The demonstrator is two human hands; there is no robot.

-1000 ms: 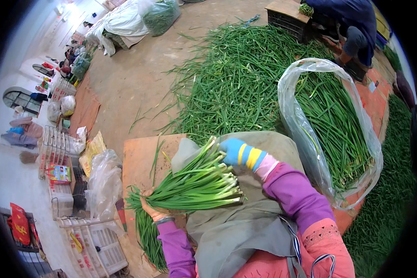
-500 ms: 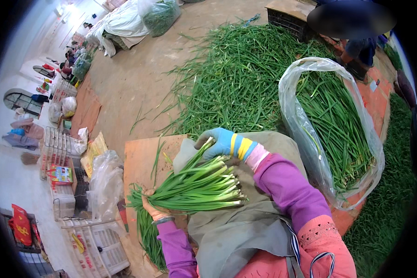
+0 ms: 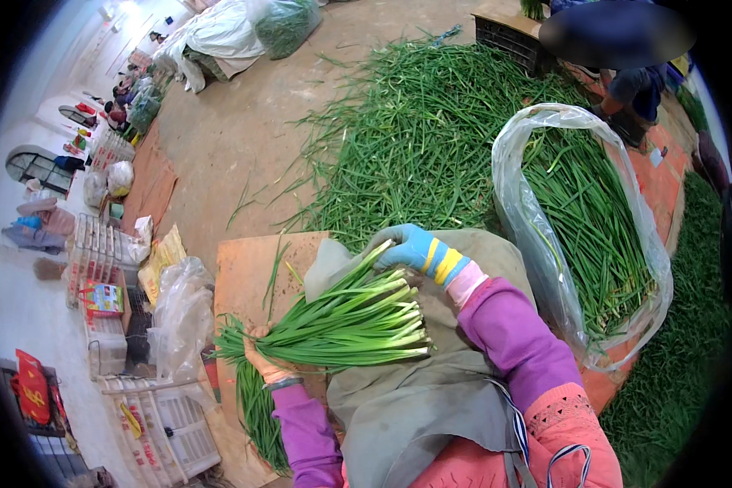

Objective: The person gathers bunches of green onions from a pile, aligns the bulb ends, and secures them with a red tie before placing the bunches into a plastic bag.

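1. Gripping the bunch of green stalks point(image 3: 346, 329) in my left hand point(image 3: 266, 359), fingers closed around the leafy part; leaf tips stick out past the fist to the left.
2. Bunch location: in front of my body, over the apron point(image 3: 398, 398) and the right edge of the flat board point(image 3: 240, 264). Pale ends point right, fanned.
3. Why held this way: a grip on the leafy side seems to leave the pale ends free and exposed on my right-hand side. Apron across the lap probably shields my clothes.
4. Right hand point(image 3: 415, 250), in a blue glove with yellow stripes: fingers curled at the bunch's upper edge, right by one pale stalk end. Can't tell if they pinch it or only touch it.
5. Pose: left forearm comes up from the lower edge, fist low and left. Right elbow bent out to the right, forearm angled up and inward, wrist above the pale ends.
6. More stalks point(image 3: 260, 419) lie on the board below my left hand, leaves trailing down.
7. Loose heap point(image 3: 407, 146) spread ahead of me; clear plastic bag point(image 3: 515, 191) on my right, mouth wide, presumably for easy access, with stalks inside.
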